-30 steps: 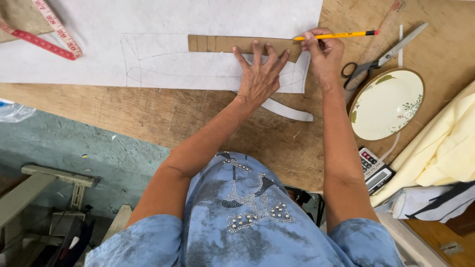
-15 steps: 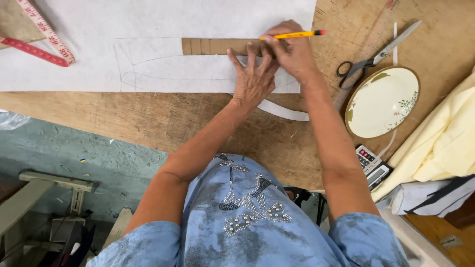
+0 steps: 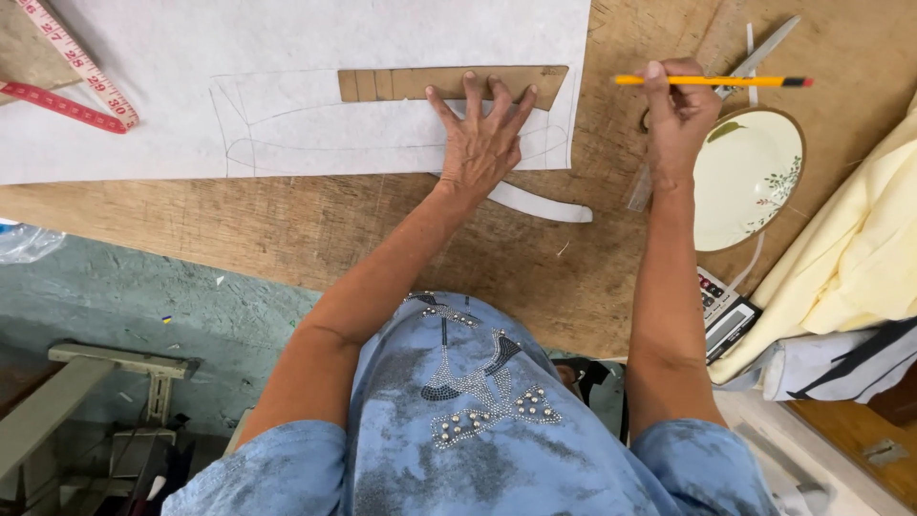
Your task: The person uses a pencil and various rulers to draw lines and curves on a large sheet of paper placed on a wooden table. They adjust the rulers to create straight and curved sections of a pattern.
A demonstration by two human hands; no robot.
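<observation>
While the left hand (image 3: 482, 143) lies flat with fingers spread, its grip is apart, not closed round anything: fingertips press down on the brown cardboard strip (image 3: 449, 84), palm on the white paper (image 3: 287, 86) below it. Right hand (image 3: 680, 110) is lifted off to the side over bare table, grip pinched together on the yellow pencil (image 3: 712, 81), which lies level with its dark end pointing right.

Strip sits on the upper part of the paper, inside faint pencilled curves, long axis left to right. It looks thin, light and fairly stiff, scored across near its left end, so it would likely slide on the smooth paper unless weighted from above. Best hold judged: flat pressure along its middle, or a pinch at a short end to lift. Paper looks limp and easy to crease; pencil is light, rigid, held near its middle.

Outward: a curved white offcut (image 3: 540, 205) lies just below the paper edge on the wooden table (image 3: 287, 229). Scissors (image 3: 759, 53) and a flowered plate (image 3: 750, 177) sit right of the pencil hand, a calculator (image 3: 723, 313) nearer the body, pale yellow cloth (image 3: 860, 248) at far right. Measuring tape (image 3: 81, 72) lies top left.
</observation>
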